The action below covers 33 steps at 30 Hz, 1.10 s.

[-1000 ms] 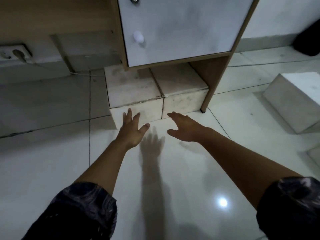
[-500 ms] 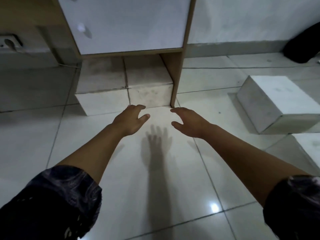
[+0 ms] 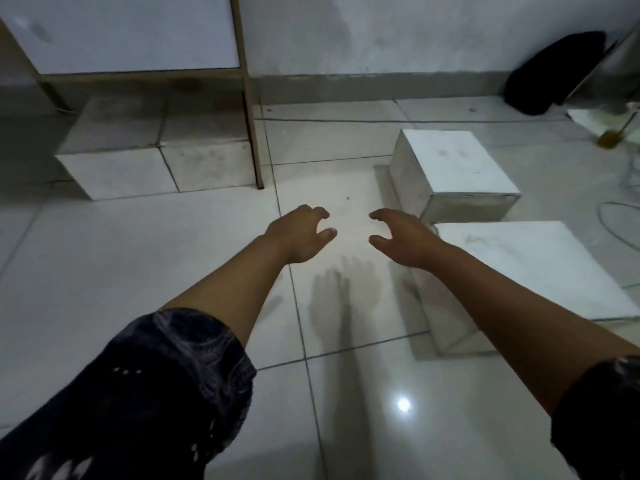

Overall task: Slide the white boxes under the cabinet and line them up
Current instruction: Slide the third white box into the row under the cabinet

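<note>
2 boxes (image 3: 156, 161) under cabinet (image 3: 247, 98)

Glossy white floor tiles (image 3: 138, 258), smudged white wall (image 3: 381, 36), dim light

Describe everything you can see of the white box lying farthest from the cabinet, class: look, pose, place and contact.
The white box is a plain rectangular block with a smooth, matte top bearing faint grey scuffs. It lies flat on the glossy tiled floor, turned slightly askew to the tile lines, right of the hands. Its far edge sits close to a second loose box; whether they touch is unclear. The right forearm crosses over its near corner. Nothing grips it.
</note>
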Motion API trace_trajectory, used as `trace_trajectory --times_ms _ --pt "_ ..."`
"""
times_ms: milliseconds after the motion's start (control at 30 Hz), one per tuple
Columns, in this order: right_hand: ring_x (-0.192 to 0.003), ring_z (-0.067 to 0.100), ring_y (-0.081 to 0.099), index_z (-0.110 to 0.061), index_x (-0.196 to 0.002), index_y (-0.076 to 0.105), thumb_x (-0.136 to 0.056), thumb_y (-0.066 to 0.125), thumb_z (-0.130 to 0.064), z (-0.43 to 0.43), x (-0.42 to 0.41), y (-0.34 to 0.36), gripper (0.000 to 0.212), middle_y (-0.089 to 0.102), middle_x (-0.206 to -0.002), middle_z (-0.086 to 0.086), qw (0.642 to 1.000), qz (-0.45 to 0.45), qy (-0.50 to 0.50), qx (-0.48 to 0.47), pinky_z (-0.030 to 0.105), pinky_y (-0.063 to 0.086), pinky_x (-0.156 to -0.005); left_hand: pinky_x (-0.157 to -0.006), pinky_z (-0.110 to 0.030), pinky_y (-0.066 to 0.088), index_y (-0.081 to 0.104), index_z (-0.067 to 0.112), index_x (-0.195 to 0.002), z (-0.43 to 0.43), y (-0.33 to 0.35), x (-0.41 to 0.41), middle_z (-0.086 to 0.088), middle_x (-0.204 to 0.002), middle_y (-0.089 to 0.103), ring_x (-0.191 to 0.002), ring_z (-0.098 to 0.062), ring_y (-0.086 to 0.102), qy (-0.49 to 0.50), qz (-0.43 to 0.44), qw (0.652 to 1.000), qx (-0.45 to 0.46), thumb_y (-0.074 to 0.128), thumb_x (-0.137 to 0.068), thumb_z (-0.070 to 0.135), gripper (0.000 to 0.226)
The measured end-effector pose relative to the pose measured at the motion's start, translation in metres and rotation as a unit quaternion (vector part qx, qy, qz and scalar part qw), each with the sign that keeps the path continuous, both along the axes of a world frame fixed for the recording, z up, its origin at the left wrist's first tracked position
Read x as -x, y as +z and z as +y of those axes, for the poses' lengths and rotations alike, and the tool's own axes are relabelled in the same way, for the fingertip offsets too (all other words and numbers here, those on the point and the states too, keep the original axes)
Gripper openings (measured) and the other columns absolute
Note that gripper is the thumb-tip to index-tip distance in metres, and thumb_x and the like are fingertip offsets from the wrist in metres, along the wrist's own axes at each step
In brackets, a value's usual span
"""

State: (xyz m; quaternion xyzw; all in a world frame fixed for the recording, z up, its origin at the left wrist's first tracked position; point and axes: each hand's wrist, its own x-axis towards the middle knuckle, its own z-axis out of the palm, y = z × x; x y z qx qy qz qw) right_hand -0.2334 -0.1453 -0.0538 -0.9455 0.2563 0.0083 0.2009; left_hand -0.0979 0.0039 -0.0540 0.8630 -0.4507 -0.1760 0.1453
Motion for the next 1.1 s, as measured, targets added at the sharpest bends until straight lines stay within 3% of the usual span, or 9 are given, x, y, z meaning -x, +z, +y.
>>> trace_trajectory --times_ms 167,400,533,600,767,933,1100 --pt "-0.137 0.025 0.037 -0.007 -0.14 0.039 -0.091 0.056 -0.024 -0.054 0.071 -0.012 0.055 0.04 -0.148 0.013 0.999 0.0 -0.047 0.007 0.03 0.027 -0.11 -0.108 -0.038 0.037 0.037 0.018 -0.143 -0.038 -0.016 0.07 -0.011 -0.145 0.043 -0.133 -0.027 0.043 -0.012 0.037 0.999 -0.004 0.041 -0.095 0.046 0.056" --pt "-0.147 0.03 0.011 -0.006 -0.144 0.028 -0.094 0.049 -0.034 -0.131 0.151 -0.037 0.061 0.016 -0.157 0.017 0.991 0.036 -0.123 0.038 0.048 0.013 -0.118 -0.108 -0.039 0.037 0.03 0.013 -0.146 -0.083 -0.044 0.147 -0.013 -0.148 0.04 -0.135 -0.027 0.042 -0.001 0.122 0.993 -0.004 0.043 -0.094 0.046 0.063" --pt "-0.146 0.032 0.009 -0.007 -0.144 0.027 -0.096 0.039 -0.041 -0.165 0.182 -0.052 0.06 0.013 -0.157 0.019 0.983 0.045 -0.173 0.049 0.054 0.011 -0.116 -0.111 -0.038 0.033 0.021 0.012 -0.149 -0.109 -0.054 0.179 -0.013 -0.154 0.03 -0.139 -0.028 0.036 0.031 0.189 0.981 0.017 0.043 -0.094 0.047 0.069" --pt "-0.145 0.035 0.009 -0.007 -0.142 0.029 -0.096 0.037 -0.044 -0.175 0.191 -0.058 0.06 0.012 -0.156 0.022 0.979 0.052 -0.188 0.061 0.056 0.011 -0.115 -0.112 -0.037 0.031 0.021 0.012 -0.149 -0.117 -0.056 0.189 -0.011 -0.156 0.028 -0.141 -0.027 0.033 0.047 0.215 0.975 0.035 0.043 -0.094 0.047 0.069" --pt "-0.138 0.039 0.022 -0.008 -0.128 0.039 -0.092 0.039 -0.049 -0.198 0.21 -0.066 0.054 0.029 -0.145 0.027 0.97 0.052 -0.222 0.09 0.059 0.017 -0.112 -0.108 -0.043 0.04 0.041 0.019 -0.138 -0.142 -0.071 0.206 -0.004 -0.142 0.05 -0.131 -0.022 0.047 0.096 0.259 0.956 0.097 0.04 -0.08 0.054 0.068" --pt "-0.132 0.043 0.031 -0.01 -0.131 0.039 -0.089 0.041 -0.055 -0.211 0.216 -0.069 0.061 0.034 -0.141 0.029 0.958 0.039 -0.262 0.112 0.056 0.024 -0.109 -0.106 -0.044 0.042 0.039 0.016 -0.138 -0.156 -0.091 0.207 -0.008 -0.139 0.05 -0.125 -0.026 0.051 0.133 0.275 0.948 0.092 0.033 -0.078 0.049 0.068" --pt "-0.125 0.047 0.038 -0.011 -0.129 0.04 -0.087 0.043 -0.058 -0.211 0.212 -0.069 0.064 0.034 -0.138 0.03 0.951 0.025 -0.29 0.105 0.052 0.03 -0.105 -0.104 -0.039 0.041 0.038 0.009 -0.136 -0.16 -0.085 0.213 -0.013 -0.137 0.047 -0.12 -0.029 0.051 0.146 0.276 0.945 0.097 0.034 -0.093 0.027 0.046"
